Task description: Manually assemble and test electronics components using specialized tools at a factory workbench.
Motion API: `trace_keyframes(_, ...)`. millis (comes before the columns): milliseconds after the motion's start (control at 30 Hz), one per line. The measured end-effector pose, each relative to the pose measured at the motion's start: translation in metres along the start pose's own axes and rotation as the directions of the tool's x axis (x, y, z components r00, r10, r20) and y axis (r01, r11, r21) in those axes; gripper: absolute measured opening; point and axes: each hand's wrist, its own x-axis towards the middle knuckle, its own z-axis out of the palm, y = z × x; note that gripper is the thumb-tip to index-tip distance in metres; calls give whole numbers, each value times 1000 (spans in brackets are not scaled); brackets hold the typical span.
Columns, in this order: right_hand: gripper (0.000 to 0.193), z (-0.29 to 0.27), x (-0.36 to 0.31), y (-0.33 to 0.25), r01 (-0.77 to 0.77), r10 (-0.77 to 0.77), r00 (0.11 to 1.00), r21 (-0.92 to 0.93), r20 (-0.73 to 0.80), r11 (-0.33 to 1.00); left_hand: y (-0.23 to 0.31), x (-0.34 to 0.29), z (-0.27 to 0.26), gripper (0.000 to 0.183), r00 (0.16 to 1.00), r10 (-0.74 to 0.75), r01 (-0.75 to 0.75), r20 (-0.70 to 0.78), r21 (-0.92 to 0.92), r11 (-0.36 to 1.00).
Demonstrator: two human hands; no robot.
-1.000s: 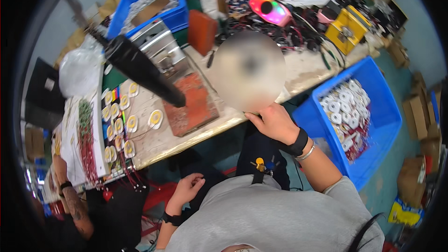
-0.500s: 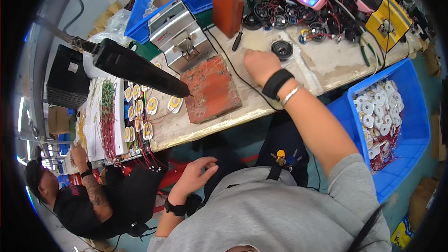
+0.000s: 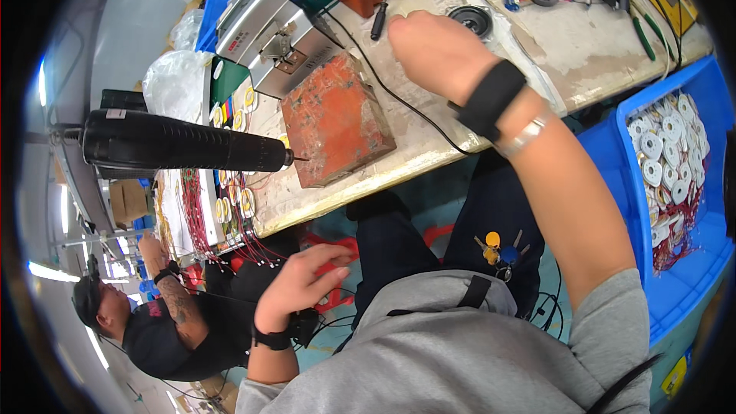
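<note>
Over the bench, my right hand [image 3: 438, 52] is curled into a fist, back upward. Its fingertips are tucked from sight, so whatever it holds, if anything, is hidden. Just left of it lies a small black-handled screwdriver [image 3: 379, 21]; a round black speaker [image 3: 471, 21] sits just beyond its right side. My left hand [image 3: 305, 280] hangs below the bench edge near my lap, thumb and fingers apart, holding nothing. Between the hands, a worn red block [image 3: 333, 123] rests on the bench. The bit of a black electric screwdriver [image 3: 184, 142] hangs at its left side.
A silver metal device [image 3: 268, 42] stands behind the block. A black cable [image 3: 399, 100] crosses the bench [image 3: 583, 69]. Green-handled pliers [image 3: 645, 38] lie at right. A blue bin [image 3: 613, 146] holds white round parts. Another person [image 3: 184, 322] works at left.
The view has shifted closer to the bench, moving the block and electric screwdriver in the picture. My right hand stays curled beside the speaker; my left remains low with fingers apart.
</note>
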Motion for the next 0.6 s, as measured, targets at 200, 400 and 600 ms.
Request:
trace_keyframes(200,22,-42,5,-30,136,-113,990,355,-87,925,-22,10,-61,21,754,-69,-110,-653,-229,967)
trace_keyframes(400,53,-29,73,-61,-293,159,954,905,255,308,-36,110,-145,43,694,-153,-487,-704,-615,620)
trace_keyframes(600,73,52,156,-43,-517,292,845,823,448,234,-90,198,-171,32,705,76,-634,-705,-579,512)
